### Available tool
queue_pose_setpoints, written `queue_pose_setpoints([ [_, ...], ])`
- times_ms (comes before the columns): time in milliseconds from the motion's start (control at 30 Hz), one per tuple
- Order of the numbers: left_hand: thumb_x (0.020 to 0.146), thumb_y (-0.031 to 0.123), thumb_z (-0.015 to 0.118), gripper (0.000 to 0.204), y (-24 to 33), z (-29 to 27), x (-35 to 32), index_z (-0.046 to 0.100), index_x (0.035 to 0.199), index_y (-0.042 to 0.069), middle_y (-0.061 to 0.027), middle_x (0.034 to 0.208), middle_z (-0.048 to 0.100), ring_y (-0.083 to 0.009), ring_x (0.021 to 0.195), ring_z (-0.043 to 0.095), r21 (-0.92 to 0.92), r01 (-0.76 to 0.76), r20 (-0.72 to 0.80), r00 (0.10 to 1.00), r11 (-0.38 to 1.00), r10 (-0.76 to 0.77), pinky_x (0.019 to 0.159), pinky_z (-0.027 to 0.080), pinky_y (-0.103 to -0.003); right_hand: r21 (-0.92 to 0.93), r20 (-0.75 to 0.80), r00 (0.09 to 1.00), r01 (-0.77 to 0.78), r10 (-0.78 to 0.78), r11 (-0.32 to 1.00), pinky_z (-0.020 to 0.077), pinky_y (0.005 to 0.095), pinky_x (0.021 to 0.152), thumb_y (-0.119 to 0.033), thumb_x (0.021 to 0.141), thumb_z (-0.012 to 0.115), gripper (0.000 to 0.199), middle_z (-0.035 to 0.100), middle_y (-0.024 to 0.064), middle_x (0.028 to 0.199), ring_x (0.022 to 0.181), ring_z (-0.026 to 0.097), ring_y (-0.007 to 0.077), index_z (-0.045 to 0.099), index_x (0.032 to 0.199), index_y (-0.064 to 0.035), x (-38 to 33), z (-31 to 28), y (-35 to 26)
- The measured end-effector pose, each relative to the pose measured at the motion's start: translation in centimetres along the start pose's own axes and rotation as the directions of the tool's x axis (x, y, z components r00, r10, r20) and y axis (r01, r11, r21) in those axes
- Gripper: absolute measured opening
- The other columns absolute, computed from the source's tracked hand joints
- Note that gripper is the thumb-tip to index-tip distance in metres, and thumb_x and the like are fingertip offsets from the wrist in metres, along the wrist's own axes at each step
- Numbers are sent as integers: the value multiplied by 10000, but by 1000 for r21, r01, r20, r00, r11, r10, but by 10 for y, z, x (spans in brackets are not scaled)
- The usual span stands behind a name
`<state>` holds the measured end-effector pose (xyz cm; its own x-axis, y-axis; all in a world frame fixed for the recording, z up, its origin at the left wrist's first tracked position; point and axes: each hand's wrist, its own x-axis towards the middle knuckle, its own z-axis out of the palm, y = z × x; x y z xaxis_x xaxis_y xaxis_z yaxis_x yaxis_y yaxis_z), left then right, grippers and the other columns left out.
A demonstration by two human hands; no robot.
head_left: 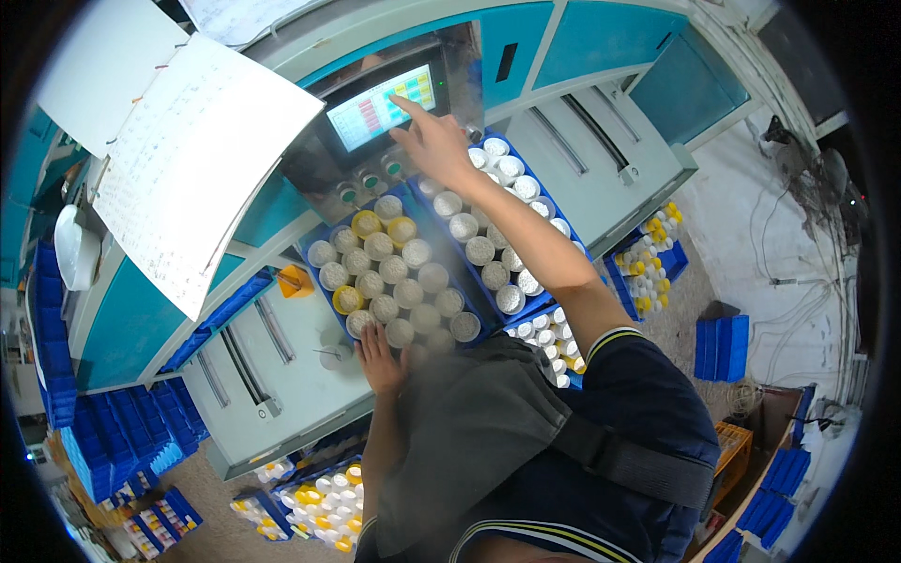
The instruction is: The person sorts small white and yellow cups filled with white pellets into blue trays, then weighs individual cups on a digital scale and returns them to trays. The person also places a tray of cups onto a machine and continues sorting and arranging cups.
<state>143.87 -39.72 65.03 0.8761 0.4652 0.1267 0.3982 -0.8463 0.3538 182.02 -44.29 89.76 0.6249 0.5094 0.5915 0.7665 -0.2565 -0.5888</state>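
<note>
My right hand (430,141) reaches up to the machine's touch screen (383,108), with the index fingertip on its right part. My left hand (378,357) rests flat, fingers apart, on the grey machine top by the near edge of a blue tray (321,286). That tray holds several round white-capped and a few yellow-capped containers (394,272). A second blue tray (554,211) of white-capped containers lies under my right forearm. Neither hand holds anything.
Round green buttons (371,183) sit below the screen. A large paper sheet (197,159) hangs at the upper left. Blue bins (122,432) are stacked at the lower left, more crates of capped bottles (319,502) stand on the floor, and a crate (648,263) at the right.
</note>
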Motion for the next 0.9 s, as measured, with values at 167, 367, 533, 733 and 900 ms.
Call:
queue_pose_setpoints([
  [167, 872, 449, 667, 847, -3, 4, 0, 329, 1538, 51, -186, 1597, 318, -358, 1493, 268, 12, -9, -10, 1000, 1000, 9, 1204, 187, -574, 128, 33, 980, -198, 195, 972, 490, 417, 762, -214, 920, 682, 500, 679, 116, 773, 726, 668, 278, 540, 1385, -96, -37, 0, 27],
  [367, 878, 461, 659, 840, -4, 6, -1, 324, 1550, 85, -185, 1602, 308, -360, 1499, 258, 11, -10, -11, 1000, 1000, 11, 1201, 188, -581, -243, 111, 916, -350, 385, 904, 432, 481, 994, -286, 911, 696, 576, 569, 206, 1297, 1191, 538, 389, 497, 1390, -36, -198, -21, 97],
  [533, 890, 466, 648, 826, -2, 4, 1, 314, 1566, 132, -190, 1605, 296, -368, 1503, 243, 42, -16, 18, 1000, 999, 15, 1202, 179, -587, -519, 129, 901, -295, 415, 802, 270, 517, 1175, -350, 894, 708, 704, 451, 197, 1490, 1390, 401, 381, 441, 1465, -39, -302, -48, 127],
  [733, 897, 467, 638, 814, 0, 0, 2, 319, 1563, 125, -193, 1607, 289, -373, 1504, 234, 63, -7, 45, 999, 998, 4, 1204, 173, -583, -526, 119, 916, -269, 383, 807, 207, 542, 1211, -353, 883, 705, 684, 412, 161, 1545, 1420, 386, 350, 474, 1444, -37, -321, -46, 132],
  [900, 892, 453, 644, 803, 1, 0, 2, 332, 1556, 126, -184, 1605, 296, -376, 1494, 248, 50, 16, 62, 998, 999, -19, 1203, 174, -583, -531, 108, 917, -273, 384, 802, 216, 538, 1210, -332, 876, 710, 659, 428, 159, 1535, 1392, 435, 320, 494, 1418, -26, -318, -46, 128],
])
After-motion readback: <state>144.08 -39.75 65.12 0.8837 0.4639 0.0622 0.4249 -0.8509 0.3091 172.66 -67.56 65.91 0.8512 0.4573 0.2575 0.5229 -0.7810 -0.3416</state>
